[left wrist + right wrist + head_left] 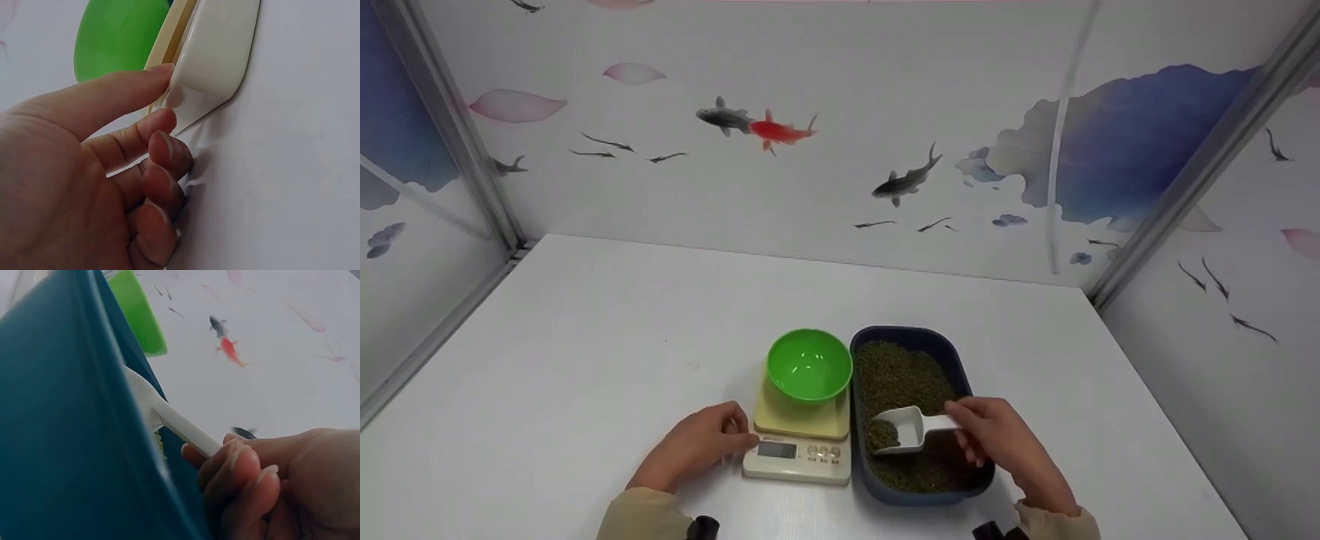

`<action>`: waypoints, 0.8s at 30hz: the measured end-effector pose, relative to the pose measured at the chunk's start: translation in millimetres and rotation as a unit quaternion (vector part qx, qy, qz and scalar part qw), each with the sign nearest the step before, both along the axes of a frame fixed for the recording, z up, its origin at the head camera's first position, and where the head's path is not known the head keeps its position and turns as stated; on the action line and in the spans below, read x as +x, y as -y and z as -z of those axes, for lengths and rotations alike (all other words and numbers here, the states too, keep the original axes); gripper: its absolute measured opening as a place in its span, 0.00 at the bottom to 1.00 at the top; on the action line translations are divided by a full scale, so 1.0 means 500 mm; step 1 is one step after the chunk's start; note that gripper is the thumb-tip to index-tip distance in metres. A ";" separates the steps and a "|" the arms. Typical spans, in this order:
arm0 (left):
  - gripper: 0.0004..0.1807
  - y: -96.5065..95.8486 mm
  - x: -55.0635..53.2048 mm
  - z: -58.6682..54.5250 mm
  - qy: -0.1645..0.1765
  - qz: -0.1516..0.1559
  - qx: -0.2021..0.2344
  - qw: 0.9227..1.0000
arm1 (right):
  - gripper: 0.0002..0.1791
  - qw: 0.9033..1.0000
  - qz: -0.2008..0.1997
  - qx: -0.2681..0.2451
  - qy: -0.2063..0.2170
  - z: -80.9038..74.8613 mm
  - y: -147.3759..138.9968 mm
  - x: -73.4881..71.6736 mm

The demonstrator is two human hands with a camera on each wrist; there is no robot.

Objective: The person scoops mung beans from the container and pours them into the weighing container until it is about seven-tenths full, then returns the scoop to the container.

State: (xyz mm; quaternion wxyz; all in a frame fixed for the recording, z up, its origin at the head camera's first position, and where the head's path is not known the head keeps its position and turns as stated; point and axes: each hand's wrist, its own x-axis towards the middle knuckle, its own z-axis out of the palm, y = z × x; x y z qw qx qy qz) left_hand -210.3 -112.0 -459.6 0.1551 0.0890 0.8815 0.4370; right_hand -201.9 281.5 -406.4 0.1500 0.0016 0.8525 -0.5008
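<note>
My right hand [997, 435] grips the handle of a white scoop [913, 429] over a dark blue tub [915, 497] of greenish-brown pellets [907, 375]. Some pellets sit in the front of the scoop. In the right wrist view the scoop's handle [185, 430] is pinched between thumb and curled fingers, and the tub's wall hides most of its bowl. On the left, my left hand [701, 442] rests beside a kitchen scale [799, 469], its thumb at the scale's side edge and its other fingers loosely bent. A green bowl [810, 364] stands on the scale's yellowish platform.
Scale and tub stand side by side on a white table [622, 322], the tub on the right. Behind rises a white panel [825, 60] printed with fish and petals. Grey metal posts [1177, 172] mark the corners, with further panels at both sides.
</note>
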 end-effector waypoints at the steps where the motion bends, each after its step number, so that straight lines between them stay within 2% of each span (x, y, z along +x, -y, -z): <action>1: 0.14 -0.002 0.000 0.000 0.001 0.001 0.003 1.000 | 0.21 1.000 0.005 -0.002 0.000 -0.001 -0.008 0.001; 9: 0.15 -0.005 0.001 -0.001 0.013 -0.009 0.004 1.000 | 0.24 0.995 0.039 -0.086 0.023 0.000 -0.065 -0.001; 15: 0.15 -0.002 0.001 -0.001 0.012 -0.009 -0.004 1.000 | 0.24 0.988 0.054 -0.139 0.032 0.020 -0.077 -0.009; 24: 0.14 -0.001 -0.001 0.002 0.011 -0.006 -0.008 1.000 | 0.26 0.968 0.110 -0.225 0.023 0.040 -0.099 -0.013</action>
